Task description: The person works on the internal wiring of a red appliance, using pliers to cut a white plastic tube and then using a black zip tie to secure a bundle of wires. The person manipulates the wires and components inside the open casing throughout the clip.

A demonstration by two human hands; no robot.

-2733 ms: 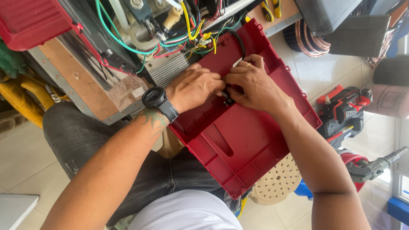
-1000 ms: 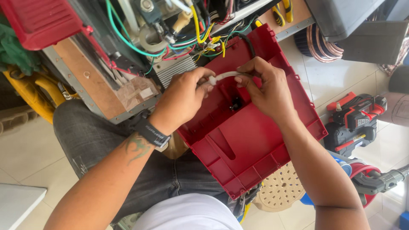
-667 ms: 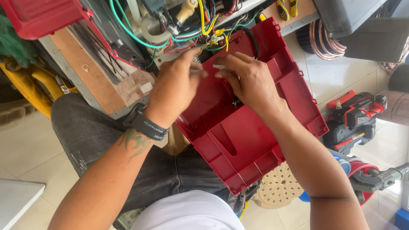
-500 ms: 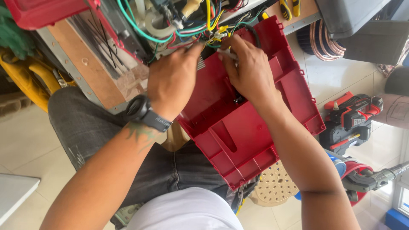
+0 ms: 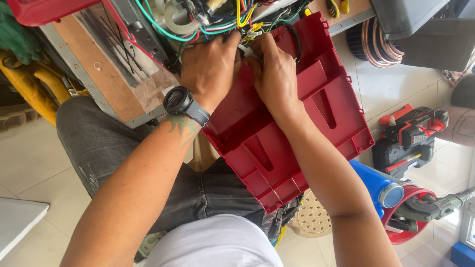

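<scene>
Both hands meet at the upper edge of the red plastic tray (image 5: 292, 133). The left hand (image 5: 210, 66) and right hand (image 5: 274, 74) are curled, fingertips pinching a small white part (image 5: 246, 51); the exact grip is hidden. The tray lies tilted across the lap, long axis running from lower left to upper right, toward the coloured wires (image 5: 217, 22). A black wristwatch (image 5: 184, 105) sits on the left wrist.

Both hands, left hand (image 5: 210, 66) and right hand (image 5: 273, 74), meet at the coloured wires (image 5: 232, 22). A red plastic case (image 5: 297, 133) lies under them.
</scene>
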